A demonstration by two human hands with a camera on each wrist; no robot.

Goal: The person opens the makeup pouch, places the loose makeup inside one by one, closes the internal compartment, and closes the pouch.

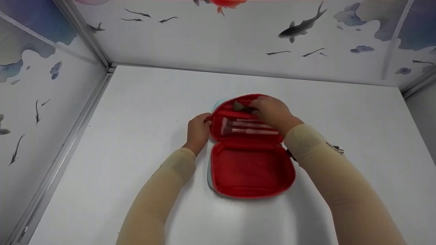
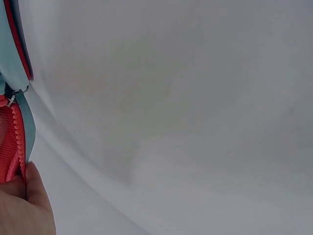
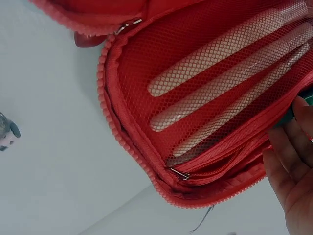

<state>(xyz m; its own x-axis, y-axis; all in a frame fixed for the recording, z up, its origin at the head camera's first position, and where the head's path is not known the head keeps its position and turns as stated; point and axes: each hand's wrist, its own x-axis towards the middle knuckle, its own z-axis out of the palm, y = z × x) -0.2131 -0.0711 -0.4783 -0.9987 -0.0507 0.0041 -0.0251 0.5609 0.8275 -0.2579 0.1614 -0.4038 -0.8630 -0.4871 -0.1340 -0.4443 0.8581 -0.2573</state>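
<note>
An unzipped pouch (image 1: 252, 170) lies open on the table, red inside and light blue outside. My left hand (image 1: 199, 131) pinches the zip edge (image 2: 20, 142) at the left side of its far half. Over that far half, my right hand (image 1: 272, 112) holds a makeup brush with greenish bristles (image 1: 237, 106), lying sideways near the zipped pocket. In the right wrist view, a dark green part (image 3: 288, 116) of it shows at the fingers; the rest is hidden by the hand. Several makeup brushes (image 3: 195, 66) with pale handles lie behind the mesh, their pinkish bristles (image 1: 224, 126) pointing left.
The white table (image 1: 143, 112) carries the pouch near its middle. Walls printed with fish (image 1: 299, 30) stand behind and to the left. A zip pull (image 3: 180, 174) hangs at the pocket's end. The near half of the pouch shows a bare red lining.
</note>
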